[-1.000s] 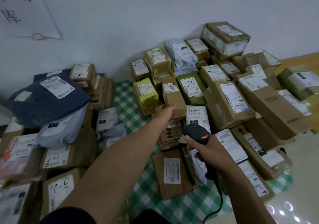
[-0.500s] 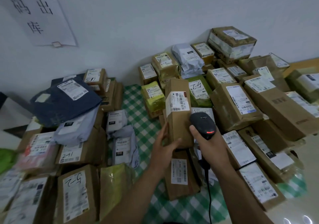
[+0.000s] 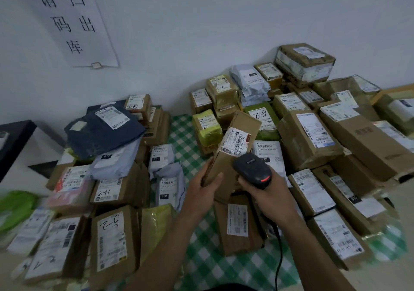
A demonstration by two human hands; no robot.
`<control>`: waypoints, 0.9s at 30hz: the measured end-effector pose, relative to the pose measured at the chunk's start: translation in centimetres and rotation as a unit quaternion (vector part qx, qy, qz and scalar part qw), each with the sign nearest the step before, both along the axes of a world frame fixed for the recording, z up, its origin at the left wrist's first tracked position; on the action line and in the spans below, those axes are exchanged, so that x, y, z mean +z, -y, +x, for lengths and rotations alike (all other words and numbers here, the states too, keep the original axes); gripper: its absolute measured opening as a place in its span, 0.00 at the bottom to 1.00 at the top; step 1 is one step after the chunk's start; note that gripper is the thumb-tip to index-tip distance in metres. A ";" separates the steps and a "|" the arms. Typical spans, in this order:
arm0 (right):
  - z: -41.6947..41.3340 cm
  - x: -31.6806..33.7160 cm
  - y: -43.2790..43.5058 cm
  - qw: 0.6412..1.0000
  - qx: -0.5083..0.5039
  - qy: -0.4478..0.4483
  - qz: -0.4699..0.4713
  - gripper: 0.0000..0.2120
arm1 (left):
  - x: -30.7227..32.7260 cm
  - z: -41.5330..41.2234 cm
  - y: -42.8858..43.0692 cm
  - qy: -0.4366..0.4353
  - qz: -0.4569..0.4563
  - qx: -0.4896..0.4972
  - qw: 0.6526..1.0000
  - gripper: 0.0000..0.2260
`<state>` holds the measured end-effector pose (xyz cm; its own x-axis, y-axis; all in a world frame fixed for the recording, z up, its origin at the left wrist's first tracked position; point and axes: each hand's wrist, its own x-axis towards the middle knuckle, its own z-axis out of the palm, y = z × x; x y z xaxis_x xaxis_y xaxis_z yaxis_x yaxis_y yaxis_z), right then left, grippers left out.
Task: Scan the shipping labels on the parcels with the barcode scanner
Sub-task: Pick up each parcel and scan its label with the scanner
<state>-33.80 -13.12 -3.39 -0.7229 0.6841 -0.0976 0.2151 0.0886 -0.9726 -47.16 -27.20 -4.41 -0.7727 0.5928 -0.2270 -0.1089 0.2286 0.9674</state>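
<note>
My left hand (image 3: 202,188) grips the lower end of a long brown cardboard parcel (image 3: 243,126), lifted above the pile and tilted to the right. Its white shipping label (image 3: 235,143) faces me. My right hand (image 3: 268,193) holds a black barcode scanner (image 3: 252,169) with a red light on its top. The scanner's head sits just below the label, almost touching the parcel. A black cable (image 3: 279,255) hangs down from the scanner.
Many labelled boxes and bags lie on a green checked cloth (image 3: 186,143). A stack with a dark blue bag (image 3: 100,129) is at left, large brown boxes (image 3: 311,143) at right. A flat box (image 3: 237,223) lies under my hands. A paper sign (image 3: 74,22) hangs on the wall.
My left hand picked the long parcel off the pile, brought it close and tilted it to the right. My right hand raised the scanner under its label.
</note>
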 end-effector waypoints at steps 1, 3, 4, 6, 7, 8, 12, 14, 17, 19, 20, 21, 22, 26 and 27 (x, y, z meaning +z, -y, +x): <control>0.2 0.0 -0.1 1.000 0.004 0.005 0.003 0.24 | 0.1 -0.5 0.4 -0.022 -0.017 -0.007 1.000 0.22; 0.5 0.1 -0.3 1.000 0.014 0.016 0.011 0.23 | 0.3 -2.0 1.2 -0.080 -0.053 -0.028 0.995 0.24; 0.7 0.2 -0.5 1.000 0.015 0.021 0.007 0.23 | 0.4 -3.0 1.6 -0.110 -0.067 -0.038 0.991 0.24; 0.9 0.4 -0.9 0.999 0.021 0.029 -0.004 0.22 | 1.0 -4.9 2.5 -0.162 -0.100 -0.058 0.980 0.24; 1.0 0.6 -1.1 0.999 0.029 0.034 -0.004 0.22 | 1.2 -5.9 2.9 -0.182 -0.119 -0.066 0.974 0.24; 1.0 0.8 -1.2 0.999 0.039 0.036 -0.003 0.22 | 1.4 -6.8 3.3 -0.199 -0.137 -0.075 0.967 0.25; 0.5 1.4 -1.6 0.995 0.076 0.063 0.017 0.19 | 2.1 -9.0 4.1 -0.252 -0.182 -0.094 0.946 0.25; 0.3 1.7 -1.5 0.992 0.095 0.077 0.031 0.17 | 2.2 -9.6 4.3 -0.268 -0.204 -0.098 0.936 0.26; 0.1 1.9 -1.1 0.990 0.106 0.084 0.033 0.17 | 1.9 -10.3 4.6 -0.268 -0.223 -0.103 0.931 0.26; 0.0 1.7 -0.9 0.989 0.112 0.089 0.036 0.18 | 1.7 -10.5 4.7 -0.271 -0.228 -0.101 0.930 0.26; 0.0 1.6 -0.8 0.988 0.115 0.091 0.039 0.19 | 1.6 -10.6 4.7 -0.271 -0.227 -0.099 0.930 0.26; 0.1 1.6 -0.7 0.988 0.117 0.093 0.041 0.19 | 1.5 -10.6 4.8 -0.273 -0.227 -0.097 0.930 0.27; 0.1 1.7 -0.6 0.987 0.120 0.093 0.043 0.19 | 1.4 -10.6 4.8 -0.277 -0.227 -0.096 0.929 0.27; 0.1 2.3 -0.4 0.985 0.130 0.094 0.056 0.19 | 0.9 -11.0 4.8 -0.278 -0.232 -0.093 0.927 0.27; 0.1 2.3 -0.4 0.985 0.131 0.094 0.058 0.19 | 0.8 -11.1 4.9 -0.281 -0.233 -0.094 0.926 0.27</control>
